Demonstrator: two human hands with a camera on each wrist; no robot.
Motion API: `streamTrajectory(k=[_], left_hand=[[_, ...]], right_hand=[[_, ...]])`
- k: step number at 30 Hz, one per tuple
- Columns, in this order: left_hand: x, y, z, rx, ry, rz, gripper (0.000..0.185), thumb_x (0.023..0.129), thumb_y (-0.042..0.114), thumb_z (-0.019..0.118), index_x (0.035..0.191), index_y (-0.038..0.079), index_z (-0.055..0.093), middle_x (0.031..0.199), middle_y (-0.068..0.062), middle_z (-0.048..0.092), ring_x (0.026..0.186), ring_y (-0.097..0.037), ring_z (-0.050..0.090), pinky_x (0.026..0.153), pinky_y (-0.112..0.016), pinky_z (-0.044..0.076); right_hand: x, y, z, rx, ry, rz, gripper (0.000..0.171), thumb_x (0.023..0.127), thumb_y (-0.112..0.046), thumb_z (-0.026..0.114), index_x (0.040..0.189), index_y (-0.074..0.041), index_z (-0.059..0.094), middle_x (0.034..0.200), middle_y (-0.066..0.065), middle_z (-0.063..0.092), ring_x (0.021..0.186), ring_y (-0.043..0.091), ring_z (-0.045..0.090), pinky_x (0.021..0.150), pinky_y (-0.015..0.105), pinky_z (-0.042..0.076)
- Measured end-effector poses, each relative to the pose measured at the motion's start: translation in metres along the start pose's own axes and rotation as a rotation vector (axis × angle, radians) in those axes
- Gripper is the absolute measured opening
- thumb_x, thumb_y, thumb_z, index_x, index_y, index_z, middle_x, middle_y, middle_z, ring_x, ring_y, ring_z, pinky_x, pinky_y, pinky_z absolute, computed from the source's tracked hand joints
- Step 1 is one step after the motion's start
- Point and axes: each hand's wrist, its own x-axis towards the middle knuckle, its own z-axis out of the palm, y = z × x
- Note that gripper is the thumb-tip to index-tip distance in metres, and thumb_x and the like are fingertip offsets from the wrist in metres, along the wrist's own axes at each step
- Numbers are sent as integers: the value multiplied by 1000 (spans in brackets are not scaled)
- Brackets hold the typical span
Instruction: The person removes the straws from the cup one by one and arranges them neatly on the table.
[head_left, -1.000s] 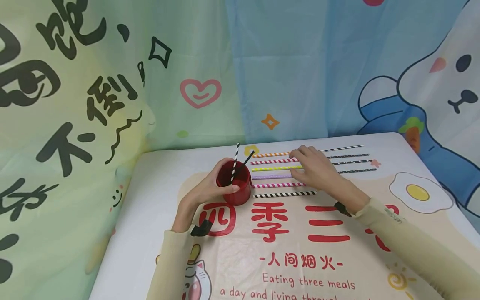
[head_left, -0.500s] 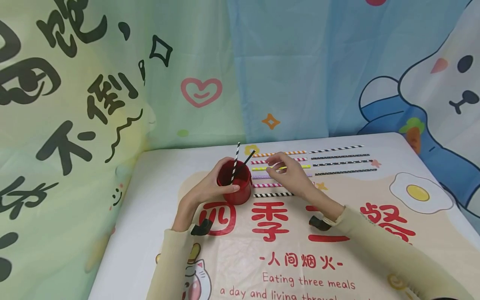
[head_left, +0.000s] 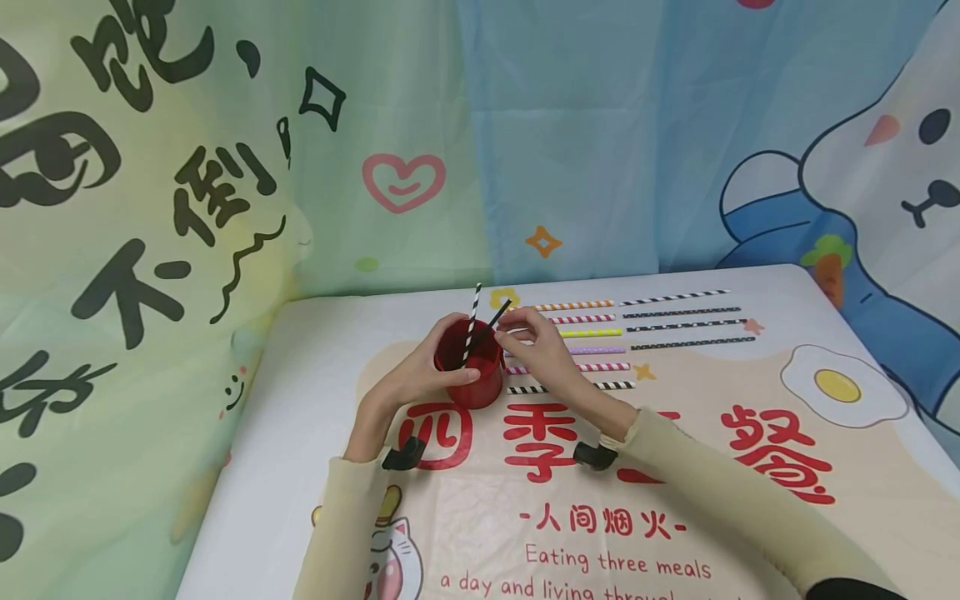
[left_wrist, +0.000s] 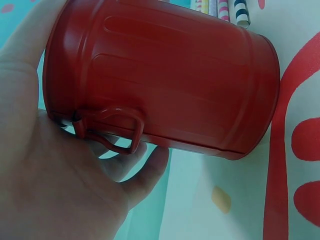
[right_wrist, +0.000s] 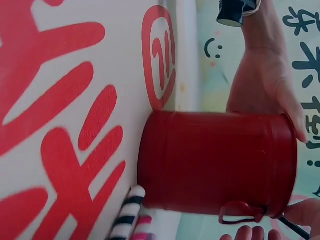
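Your right hand [head_left: 542, 346] has its fingertips drawn together just beside the rim of the red cup [head_left: 471, 373], apparently pinching the yellow straw [head_left: 588, 333], though the head view does not make clear whether the straw's near end is truly held or only touched. Your left hand [head_left: 420, 375] is wrapped round the cup's side with the thumb across the front, and the cup stands upright on the bench [head_left: 315, 400], at the left end of the straw rows.

The likeliest trouble sits at the cup mouth. A black-and-white striped straw [head_left: 472, 321] and a black straw [head_left: 495, 317] already lean out of it, the black one slanting towards your right fingers. If you bring the yellow straw in low or flat, it may knock that black straw out or catch on the rim and bend. A loose pinch could let the straw swing and drop back among the others.

Mind the rows too: the orange [head_left: 573, 306], red-striped [head_left: 581, 319], purple [head_left: 596, 350] and pink straws [head_left: 600, 367] lie close together beside your wrist, with dark ones [head_left: 690, 327] further right. Your sleeve [head_left: 697, 475] dragging across them would likely roll them out of line.

Pressing the cup sideways with your left hand might tip it, as the left wrist view shows only a partial wrap.
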Motion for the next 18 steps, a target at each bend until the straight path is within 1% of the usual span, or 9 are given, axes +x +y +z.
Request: streamTrajectory(k=[2,3,5,9,11,13,18], left_hand=[[0,0,0,1,1,-3,82,87,23,77,152,28,27,144,-3,46,133,-26,46,100,-43,54],[0,0,0,2,1,-3,82,87,23,77,152,28,27,144,-3,46,133,-26,46,100,-43,54],[0,-1,0,3,0,2,82,87,23,77,151,28,27,144,-3,46,133,-26,47,100,-42,54],[1,-2,0,0,-4,13,81,87,23,77,151,27,28,144,-3,46,133,-25,46,99,-41,54],[1,-2,-1,-2,-5,16,81,88,21,76,152,26,27,144,-4,46,133,-26,46,99,-41,54],[1,-1,-1,-8,-5,12,82,87,20,76,152,25,27,145,-5,45,133,-26,46,99,-43,54],[0,0,-1,-18,-7,7,84,87,18,77,153,24,26,146,-6,45,134,-28,45,100,-46,54]], right_hand=[[2,2,4,20,3,2,36,98,-22,65,128,-3,57,127,18,60,116,33,63,98,51,54],[3,2,6,27,8,2,35,98,-22,65,126,-2,57,126,18,61,115,33,63,98,52,55],[4,3,9,33,20,-3,33,98,-22,66,123,-2,59,124,17,61,114,33,64,96,48,56],[6,3,12,37,41,-9,27,98,-22,65,119,-5,61,120,14,63,111,28,66,90,35,59],[6,3,13,34,47,-17,26,98,-22,65,118,-7,61,119,12,64,110,27,66,89,30,59],[6,3,14,31,53,-22,25,98,-23,65,117,-8,61,118,11,64,110,26,66,88,29,58],[7,2,17,18,61,-34,22,98,-22,66,115,-8,62,116,10,65,109,26,66,89,31,58]])
